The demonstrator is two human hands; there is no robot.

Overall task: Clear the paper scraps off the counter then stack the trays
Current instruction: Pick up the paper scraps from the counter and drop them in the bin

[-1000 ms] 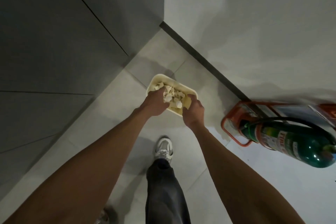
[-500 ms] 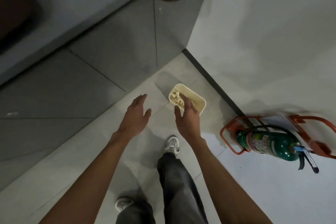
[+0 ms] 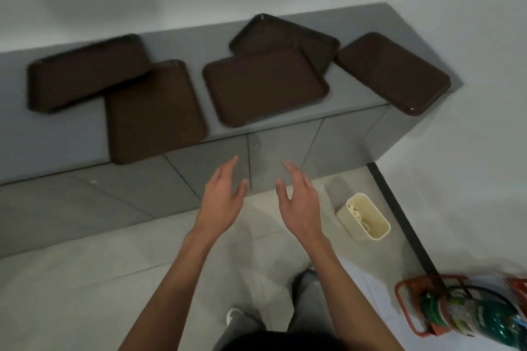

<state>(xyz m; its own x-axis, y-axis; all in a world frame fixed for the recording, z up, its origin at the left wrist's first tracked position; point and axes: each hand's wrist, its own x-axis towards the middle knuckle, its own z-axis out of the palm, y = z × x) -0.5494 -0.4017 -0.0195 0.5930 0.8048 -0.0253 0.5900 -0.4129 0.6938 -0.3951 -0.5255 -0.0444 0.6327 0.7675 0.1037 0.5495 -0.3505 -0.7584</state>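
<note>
Scraps phase looks done: I see none on the counter (image 3: 65, 137), and the paper scraps (image 3: 360, 218) sit in the bin (image 3: 380, 232) on the floor. Stacking not started: 5 trays (image 3: 265, 85) scattered, some overlapping. Left hand (image 3: 221, 199) and right hand (image 3: 299, 205) both spread, empty, below the counter edge, nearest the middle tray, not touching.

Left hand (image 3: 221, 196): empty, fingers straight and together, thumb apart, palm turned inward.
Right hand (image 3: 299, 199): empty, fingers straight, thumb apart, palm facing the left.
Forearms: bare, both stretched forward, hands near each other, not touching.
</note>
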